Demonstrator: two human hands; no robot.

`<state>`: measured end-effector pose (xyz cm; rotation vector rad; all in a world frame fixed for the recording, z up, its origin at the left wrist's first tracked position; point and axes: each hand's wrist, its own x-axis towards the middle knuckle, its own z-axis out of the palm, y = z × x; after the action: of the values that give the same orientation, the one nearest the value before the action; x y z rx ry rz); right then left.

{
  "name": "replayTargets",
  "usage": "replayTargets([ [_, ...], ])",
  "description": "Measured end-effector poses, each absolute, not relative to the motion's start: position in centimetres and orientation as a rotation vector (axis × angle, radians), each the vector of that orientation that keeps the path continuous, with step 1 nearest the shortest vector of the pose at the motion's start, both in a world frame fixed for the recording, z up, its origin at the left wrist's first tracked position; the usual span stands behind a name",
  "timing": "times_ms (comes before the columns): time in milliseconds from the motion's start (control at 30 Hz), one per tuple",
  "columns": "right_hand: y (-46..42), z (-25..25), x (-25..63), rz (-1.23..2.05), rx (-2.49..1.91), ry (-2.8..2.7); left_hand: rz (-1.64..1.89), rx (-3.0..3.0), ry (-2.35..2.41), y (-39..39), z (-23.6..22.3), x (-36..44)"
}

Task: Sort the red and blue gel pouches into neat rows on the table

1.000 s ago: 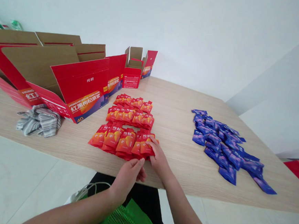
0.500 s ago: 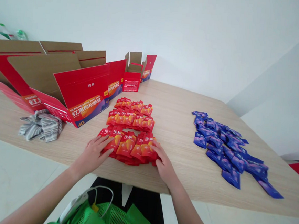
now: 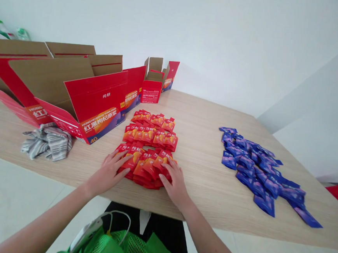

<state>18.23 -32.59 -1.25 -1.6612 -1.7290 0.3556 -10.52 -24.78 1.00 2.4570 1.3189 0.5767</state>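
On the wooden table, red pouches (image 3: 146, 165) with orange print lie overlapping in a front row. My left hand (image 3: 109, 172) rests on the left end of this row, fingers spread over the pouches and thumb low. At the right end, my right hand (image 3: 174, 181) lies on the outer pouches, its fingers and thumb apart. Neither hand lifts a pouch. Behind them are two more rows of red pouches, a middle row (image 3: 149, 136) and a back row (image 3: 153, 120).
Open red cartons (image 3: 100, 101) stand at the left, with a smaller open box (image 3: 151, 92) farther back. A striped grey cloth (image 3: 49, 142) lies before the cartons. Blue-purple pouches (image 3: 250, 164) spread across the right side. The table's front edge (image 3: 139, 208) is close to my body.
My right hand has moved left, and the right-hand pouches of the front row are bunched closer together. My left hand stays at the left end. The view has shifted slightly.
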Motion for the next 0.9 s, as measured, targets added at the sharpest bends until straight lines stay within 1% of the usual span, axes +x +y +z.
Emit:
replayTargets([
  [200,-30.7,-0.7,16.3,0.374,-1.695,-1.701,0.568,2.442,1.274,-22.5,1.1,-10.8],
  [400,-30.9,-0.8,17.2,0.443,-1.658,-1.689,0.631,2.549,1.257,-24.1,2.6,-10.1],
  [533,-31.1,-0.8,17.7,0.499,-1.613,-1.689,0.451,2.732,1.018,-26.0,3.1,-7.8],
  [667,-31.4,-1.0,18.1,0.497,-1.527,-1.687,0.356,2.801,1.061,-27.4,2.7,-6.2],
  [767,-31.8,-1.2,18.0,0.461,-1.521,-1.712,0.441,2.811,1.035,-26.9,2.9,-7.0],
  [900,-32.1,-1.2,17.6,0.399,-1.544,-1.748,0.671,2.657,1.319,-23.5,3.4,-10.0],
])
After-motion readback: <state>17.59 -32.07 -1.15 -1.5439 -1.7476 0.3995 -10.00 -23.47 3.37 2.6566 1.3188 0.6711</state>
